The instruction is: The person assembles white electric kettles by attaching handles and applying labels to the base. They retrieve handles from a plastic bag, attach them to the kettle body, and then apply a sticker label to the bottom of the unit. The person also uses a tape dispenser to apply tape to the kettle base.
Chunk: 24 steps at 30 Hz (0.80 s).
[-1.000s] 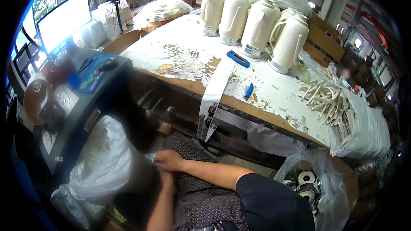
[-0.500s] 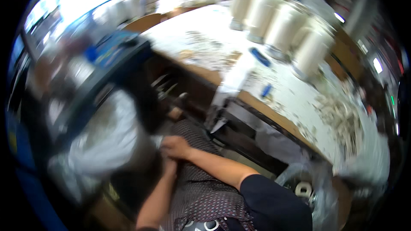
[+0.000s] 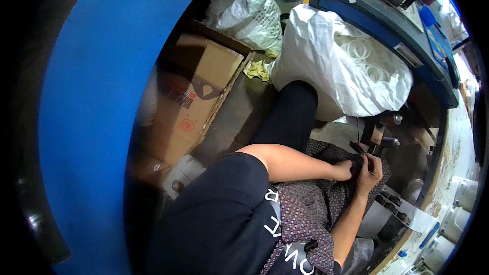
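A dark patterned apron [image 3: 305, 203] covers my lap and stretches under both hands. My left hand [image 3: 344, 169] rests against its cloth with the fingers curled in; whatever they hold is hidden. Just to the right, my right hand [image 3: 372, 172] is closed in a pinch, thumb and fingertips together. A thin dark piece [image 3: 358, 147] shows at those fingertips, too small to name. The hands are close together but apart. Beyond them stands a large white woven sack [image 3: 316, 56] holding translucent plastic rings [image 3: 361, 51].
At left is a big blue surface [image 3: 102, 97] with an open cardboard box [image 3: 173, 107] beside it. A clear plastic bag [image 3: 249, 12] stands behind, near crumpled yellow paper [image 3: 259, 71]. A machine bench [image 3: 382, 30] borders the sack; a worktable [image 3: 443, 183] with white containers [image 3: 466, 193] runs along the right.
The view has swung left and sharpened, so the worktable now sits at the right edge. My hands, earlier touching near the sack, are now slightly apart over the apron.
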Tool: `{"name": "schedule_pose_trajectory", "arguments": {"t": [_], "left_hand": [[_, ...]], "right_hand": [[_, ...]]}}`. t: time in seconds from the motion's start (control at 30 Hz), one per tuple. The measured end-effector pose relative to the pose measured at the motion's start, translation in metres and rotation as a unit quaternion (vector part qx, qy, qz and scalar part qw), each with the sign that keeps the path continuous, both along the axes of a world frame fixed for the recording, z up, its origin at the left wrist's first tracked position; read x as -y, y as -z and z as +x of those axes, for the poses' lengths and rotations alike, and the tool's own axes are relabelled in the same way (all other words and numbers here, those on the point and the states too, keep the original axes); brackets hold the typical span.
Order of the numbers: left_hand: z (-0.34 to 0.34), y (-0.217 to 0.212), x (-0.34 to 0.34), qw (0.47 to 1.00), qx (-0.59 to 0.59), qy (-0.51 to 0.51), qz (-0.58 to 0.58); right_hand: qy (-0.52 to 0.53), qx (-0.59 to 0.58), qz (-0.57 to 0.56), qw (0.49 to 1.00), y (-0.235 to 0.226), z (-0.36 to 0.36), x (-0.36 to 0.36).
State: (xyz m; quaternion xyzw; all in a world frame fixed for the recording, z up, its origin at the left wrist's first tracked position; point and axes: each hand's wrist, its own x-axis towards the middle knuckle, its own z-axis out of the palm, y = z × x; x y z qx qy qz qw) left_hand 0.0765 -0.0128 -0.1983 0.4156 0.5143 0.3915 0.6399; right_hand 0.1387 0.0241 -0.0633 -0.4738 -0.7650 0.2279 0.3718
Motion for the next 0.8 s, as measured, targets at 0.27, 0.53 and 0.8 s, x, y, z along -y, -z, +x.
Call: {"name": "schedule_pose_trajectory", "arguments": {"t": [0.27, 0.53, 0.8], "left_hand": [[-0.061, -0.144, 0.025, 0.814, -0.301, 0.342, 0.361], [-0.272, -0.196, 0.011, 0.863, -0.314, 0.079, 0.388], [-0.524, 0.017, 0.042, 0.694, -0.707, 0.068, -0.115]], "right_hand": [[0.149, -0.240, -0.104, 0.954, 0.011, 0.027, -0.018], [0.151, -0.234, -0.123, 0.953, 0.017, 0.020, -0.018], [0.207, -0.124, -0.171, 0.955, -0.022, 0.001, -0.011]]}}
